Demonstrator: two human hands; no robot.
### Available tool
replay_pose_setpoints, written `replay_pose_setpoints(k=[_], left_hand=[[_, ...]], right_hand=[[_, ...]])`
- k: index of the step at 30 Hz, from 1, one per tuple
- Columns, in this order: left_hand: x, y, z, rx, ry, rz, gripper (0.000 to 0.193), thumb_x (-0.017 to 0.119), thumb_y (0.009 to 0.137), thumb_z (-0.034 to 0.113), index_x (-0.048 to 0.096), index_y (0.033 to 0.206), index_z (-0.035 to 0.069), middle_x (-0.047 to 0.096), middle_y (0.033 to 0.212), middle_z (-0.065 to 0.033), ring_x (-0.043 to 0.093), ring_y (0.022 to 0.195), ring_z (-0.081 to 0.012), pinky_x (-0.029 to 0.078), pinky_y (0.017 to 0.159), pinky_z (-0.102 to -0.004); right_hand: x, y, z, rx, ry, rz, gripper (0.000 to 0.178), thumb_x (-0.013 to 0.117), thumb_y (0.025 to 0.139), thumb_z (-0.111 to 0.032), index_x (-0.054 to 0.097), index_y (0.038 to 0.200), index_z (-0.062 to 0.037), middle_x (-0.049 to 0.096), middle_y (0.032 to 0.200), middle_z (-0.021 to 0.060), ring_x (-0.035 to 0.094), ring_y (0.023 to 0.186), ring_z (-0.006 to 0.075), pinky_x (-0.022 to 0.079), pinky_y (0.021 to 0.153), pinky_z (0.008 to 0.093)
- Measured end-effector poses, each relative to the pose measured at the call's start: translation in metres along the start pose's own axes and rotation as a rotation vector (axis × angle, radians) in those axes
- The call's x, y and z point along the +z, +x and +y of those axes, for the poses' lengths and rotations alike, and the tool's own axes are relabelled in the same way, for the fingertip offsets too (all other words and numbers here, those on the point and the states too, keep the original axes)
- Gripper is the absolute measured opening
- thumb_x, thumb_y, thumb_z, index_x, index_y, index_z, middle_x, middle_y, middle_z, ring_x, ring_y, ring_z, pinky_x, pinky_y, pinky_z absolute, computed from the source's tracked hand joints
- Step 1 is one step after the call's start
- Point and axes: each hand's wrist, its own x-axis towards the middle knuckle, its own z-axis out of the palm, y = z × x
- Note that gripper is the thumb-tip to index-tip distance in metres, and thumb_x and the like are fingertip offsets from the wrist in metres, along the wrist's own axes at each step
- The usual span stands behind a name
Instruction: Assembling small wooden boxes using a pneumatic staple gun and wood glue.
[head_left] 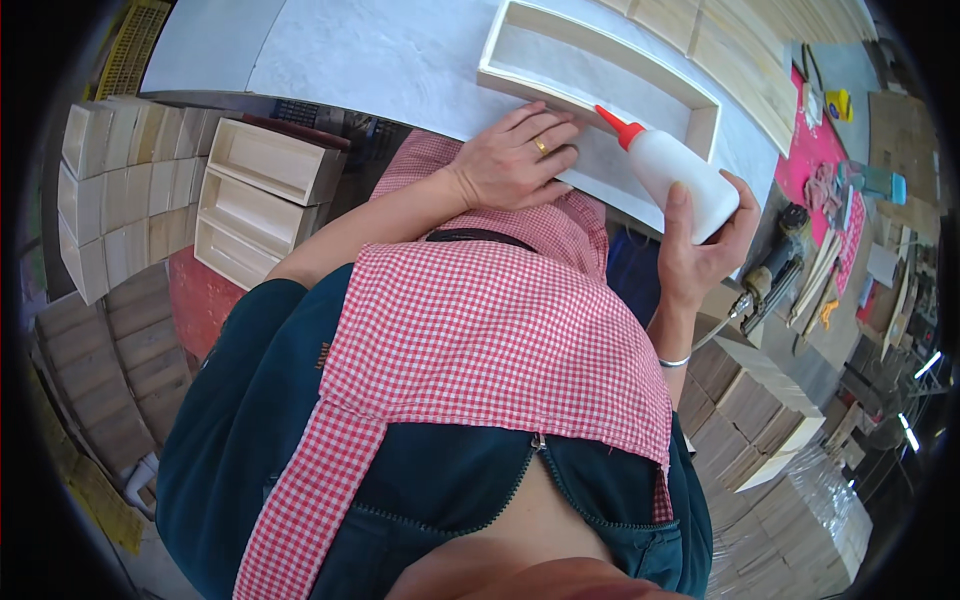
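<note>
My right hand [700, 240] is closed round a white squeeze bottle [690, 185] with a red pointed nozzle [617, 125]. The bottle is tilted, and its tip points up and left, at the near long side of a pale wooden rectangular frame [706, 130]. That frame lies on the light marbled tabletop [370, 50]. At the table's near edge rests my left hand [515, 155], a gold ring on one finger. Its fingers are loosely spread and bent, with nothing seen in them; the fingertips lie beside the frame's near side. Whether they touch it, I cannot tell.
Pale wooden boards [740, 60] lie at the table's far right. Left of me, wooden boxes [250, 200] stand by a stack of similar pieces [130, 180]. On the right are a pink surface [812, 150] with tools and cloth, a yellow tape roll [838, 104], and stacked wood [745, 400].
</note>
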Motion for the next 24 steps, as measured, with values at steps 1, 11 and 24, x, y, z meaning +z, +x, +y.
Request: replay_pose_setpoints(k=[1,11,24], left_hand=[[0.000,0.000,0.000,-0.005,0.003,-0.017,0.038,0.067,0.089,0.038,0.066,0.115,0.011,0.059,0.135,-0.0081,0.056,0.125,-0.0246,0.037,0.116,-0.0426],[-0.003,0.003,0.004,-0.005,0.011,-0.015,0.037,0.067,0.089,0.039,0.067,0.113,0.010,0.059,0.137,-0.0088,0.054,0.129,-0.0249,0.036,0.118,-0.0419],[-0.002,0.004,0.005,-0.039,-0.001,-0.065,0.037,0.068,0.089,0.036,0.067,0.112,0.007,0.057,0.141,-0.0136,0.054,0.129,-0.0290,0.036,0.117,-0.0460]], right_hand=[[-0.006,-0.001,0.003,0.011,-0.011,0.018,0.053,0.082,0.083,-0.018,0.054,0.124,-0.0027,0.062,0.110,0.0132,0.064,0.090,0.0247,0.055,0.077,0.0336],[-0.059,-0.012,0.031,0.061,-0.199,0.172,0.046,0.080,0.088,-0.023,0.057,0.122,-0.0032,0.062,0.109,0.0132,0.064,0.092,0.0248,0.055,0.078,0.0336],[-0.085,-0.006,0.044,0.155,-0.181,0.279,0.045,0.078,0.086,-0.016,0.056,0.121,-0.0019,0.062,0.109,0.0136,0.062,0.092,0.0245,0.053,0.081,0.0335]])
